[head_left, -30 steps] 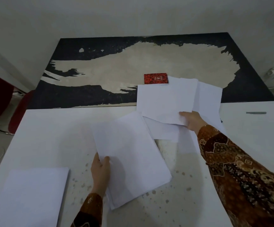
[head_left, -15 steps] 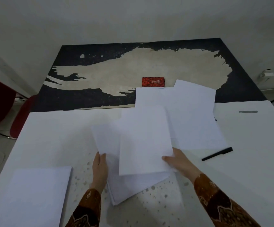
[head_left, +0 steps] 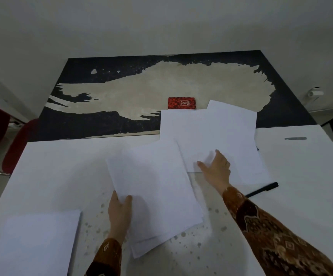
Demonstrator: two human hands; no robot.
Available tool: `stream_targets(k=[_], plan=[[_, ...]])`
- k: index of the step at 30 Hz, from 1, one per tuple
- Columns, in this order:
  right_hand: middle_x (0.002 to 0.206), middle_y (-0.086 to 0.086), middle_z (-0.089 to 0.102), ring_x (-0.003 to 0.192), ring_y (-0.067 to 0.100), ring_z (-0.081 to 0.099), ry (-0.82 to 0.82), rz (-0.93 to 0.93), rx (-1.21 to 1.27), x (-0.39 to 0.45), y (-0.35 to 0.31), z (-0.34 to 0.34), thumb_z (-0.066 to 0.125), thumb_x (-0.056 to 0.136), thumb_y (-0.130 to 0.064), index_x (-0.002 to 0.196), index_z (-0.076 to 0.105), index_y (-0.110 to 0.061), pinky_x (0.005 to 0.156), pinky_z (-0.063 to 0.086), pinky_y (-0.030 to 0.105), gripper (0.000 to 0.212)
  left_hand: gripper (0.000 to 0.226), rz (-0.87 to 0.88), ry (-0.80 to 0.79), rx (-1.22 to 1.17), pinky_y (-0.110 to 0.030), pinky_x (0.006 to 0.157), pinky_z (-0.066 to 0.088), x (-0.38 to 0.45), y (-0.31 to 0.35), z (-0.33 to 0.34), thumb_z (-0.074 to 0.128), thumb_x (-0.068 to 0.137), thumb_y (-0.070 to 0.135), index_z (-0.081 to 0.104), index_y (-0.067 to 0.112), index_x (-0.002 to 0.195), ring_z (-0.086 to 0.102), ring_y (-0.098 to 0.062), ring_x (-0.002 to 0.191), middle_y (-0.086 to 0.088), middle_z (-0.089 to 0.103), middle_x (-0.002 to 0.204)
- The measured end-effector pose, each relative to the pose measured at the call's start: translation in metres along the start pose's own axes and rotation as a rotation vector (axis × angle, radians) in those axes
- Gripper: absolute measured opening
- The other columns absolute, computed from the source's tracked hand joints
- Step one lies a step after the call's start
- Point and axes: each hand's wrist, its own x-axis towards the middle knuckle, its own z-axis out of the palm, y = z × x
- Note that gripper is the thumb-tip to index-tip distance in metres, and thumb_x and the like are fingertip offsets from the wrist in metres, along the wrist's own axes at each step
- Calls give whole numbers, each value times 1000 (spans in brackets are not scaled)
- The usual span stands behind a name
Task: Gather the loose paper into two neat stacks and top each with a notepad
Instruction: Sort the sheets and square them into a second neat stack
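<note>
Gripping stack (head_left: 153, 194) edge, left hand (head_left: 120, 211); right hand (head_left: 215, 168) seemingly flat.

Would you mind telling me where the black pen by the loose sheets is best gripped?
Pinch the black pen mid-barrel from above, coming from its near side. It lies flat and slanted, its far end beside the loose sheets, while the near side is bare table.

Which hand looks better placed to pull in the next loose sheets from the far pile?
Probably the right hand: it lies open on the loose sheets. The left hand is busy gripping the near stack by its edge.
</note>
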Motion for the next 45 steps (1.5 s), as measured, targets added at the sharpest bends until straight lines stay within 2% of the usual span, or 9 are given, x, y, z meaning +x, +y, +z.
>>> stream_targets(k=[4,11,14,18,22,35,38,41,45], plan=[[152,18,18,141,35,14,2,125,-205,18,-14,19,59,81,-59,150,-5,-16,109,26,51,104,43,26,37,-32,-38,93,43,-8,0,2,51,90,17,49,12,133,55,-26,107,-4,58,117],[138,16,35,126,33,34,88,98,-192,24,-21,22,74,78,-34,150,1,-18,94,41,44,104,43,16,51,-17,-37,92,43,-9,0,4,50,92,7,48,8,134,54,-27,105,-11,58,125],[137,18,37,124,34,40,38,142,45,30,-16,15,76,77,-20,148,15,-15,94,45,44,93,43,19,38,-25,-32,87,40,-10,2,3,49,92,7,47,10,135,50,-19,100,-10,57,126],[117,16,59,93,23,55,-39,186,360,35,-11,3,73,77,-13,115,51,-1,76,48,31,45,43,18,27,-27,-32,87,40,-9,3,2,49,93,7,47,10,135,50,-18,101,-10,57,127],[117,19,56,104,34,57,-64,240,553,38,-13,-8,61,84,-5,104,49,-3,85,53,46,23,43,30,8,-26,-33,89,41,-9,1,-2,48,93,8,46,9,136,50,-18,103,-10,56,128],[97,3,57,84,18,56,109,304,1067,-17,43,-45,52,86,8,110,51,-9,87,51,44,29,40,-8,-40,-33,-49,100,45,-8,3,-6,45,94,9,47,6,134,54,-31,112,-13,58,126],[107,5,60,92,20,59,54,261,1017,-46,53,-34,55,87,0,111,53,-13,85,54,43,27,39,-20,-60,-39,-52,98,46,-9,2,-7,43,94,11,48,8,133,55,-33,110,-13,58,125],[106,-3,60,92,8,58,-107,135,817,-78,52,-16,56,90,-3,118,51,-16,72,52,24,32,37,-44,-75,-77,-52,98,46,-11,5,-8,42,95,13,49,9,132,55,-34,112,-13,58,127],[110,-4,58,102,14,56,-258,15,594,-114,46,12,54,91,-4,118,48,-20,73,46,15,33,52,-68,-72,-202,-41,111,31,-14,21,-9,50,96,39,43,13,141,44,-21,127,1,48,139]])
